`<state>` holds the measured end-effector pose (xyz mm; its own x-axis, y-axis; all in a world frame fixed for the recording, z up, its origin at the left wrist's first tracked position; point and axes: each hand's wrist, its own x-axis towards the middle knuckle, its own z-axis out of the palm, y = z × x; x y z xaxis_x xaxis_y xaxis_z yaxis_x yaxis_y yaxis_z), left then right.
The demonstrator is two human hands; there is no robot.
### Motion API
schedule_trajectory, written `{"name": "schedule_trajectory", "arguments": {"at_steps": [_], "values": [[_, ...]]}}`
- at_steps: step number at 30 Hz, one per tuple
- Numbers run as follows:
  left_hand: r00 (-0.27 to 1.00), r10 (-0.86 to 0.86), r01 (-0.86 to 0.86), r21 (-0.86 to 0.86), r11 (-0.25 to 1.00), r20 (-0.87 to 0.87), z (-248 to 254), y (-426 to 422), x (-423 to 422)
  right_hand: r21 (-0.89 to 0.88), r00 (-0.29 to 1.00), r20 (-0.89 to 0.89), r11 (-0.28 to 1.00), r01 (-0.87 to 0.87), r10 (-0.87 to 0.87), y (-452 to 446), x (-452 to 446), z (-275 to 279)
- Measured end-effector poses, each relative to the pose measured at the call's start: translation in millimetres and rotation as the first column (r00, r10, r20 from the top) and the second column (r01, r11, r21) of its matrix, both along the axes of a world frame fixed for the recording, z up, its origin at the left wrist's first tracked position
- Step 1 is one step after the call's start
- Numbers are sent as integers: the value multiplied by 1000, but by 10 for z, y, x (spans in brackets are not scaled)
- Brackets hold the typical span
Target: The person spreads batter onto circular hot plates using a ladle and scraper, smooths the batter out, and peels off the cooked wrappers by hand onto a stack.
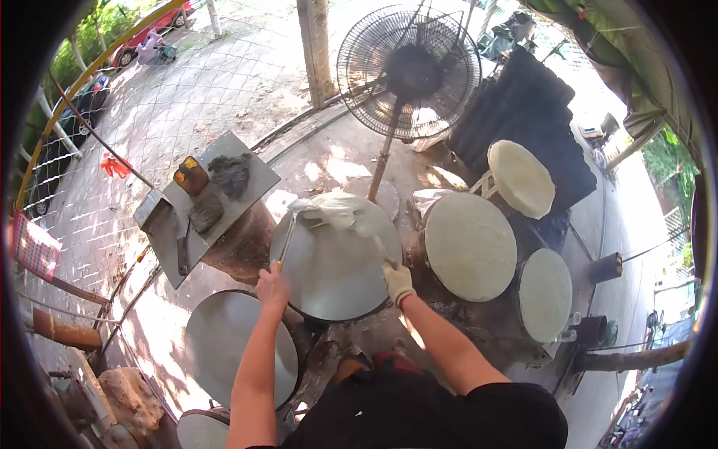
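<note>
A big round grey griddle (336, 280) lies in front of me. My left hand (273, 286), bare, is closed around the yellow-ended handle of a long thin metal tool (287, 243). The tool's far end reaches a soft off-white lump (334, 208) at the griddle's back edge; I cannot tell whether it is dough or cloth. My right hand (398, 283), in a pale work glove, is closed on a short-handled tool (387, 258) over the griddle's right side. Motion blurs that tool's far end, so its kind cannot be made out.
Another grey round griddle (239, 348) is at lower left. Pale-topped rounds (471, 247) stand to the right. A small slanted table (247, 179) holds a cut-open can (191, 176) and dark rags. A pedestal fan (409, 71) stands behind, near a wire fence (187, 75).
</note>
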<state>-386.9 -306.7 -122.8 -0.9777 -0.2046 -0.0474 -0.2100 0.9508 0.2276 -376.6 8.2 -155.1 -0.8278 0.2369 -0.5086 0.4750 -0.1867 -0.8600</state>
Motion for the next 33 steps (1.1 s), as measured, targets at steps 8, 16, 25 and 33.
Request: {"name": "schedule_trajectory", "arguments": {"at_steps": [8, 16, 25, 33], "values": [[997, -21, 23, 33, 999, -70, 173, -291, 518, 198, 900, 112, 878, -435, 420, -62, -253, 406], [997, -20, 21, 9, 1000, -71, 256, -348, 938, 142, 806, 176, 796, -588, 565, -312, -492, 308], [995, 89, -85, 80, 993, -40, 266, -228, 1454, 309, 731, 132, 673, -672, 669, -348, -638, 337], [963, 226, -177, 284, 942, -150, 259, -45, 1901, 622, 810, 91, 602, -500, 579, 219, -1071, -398]]}}
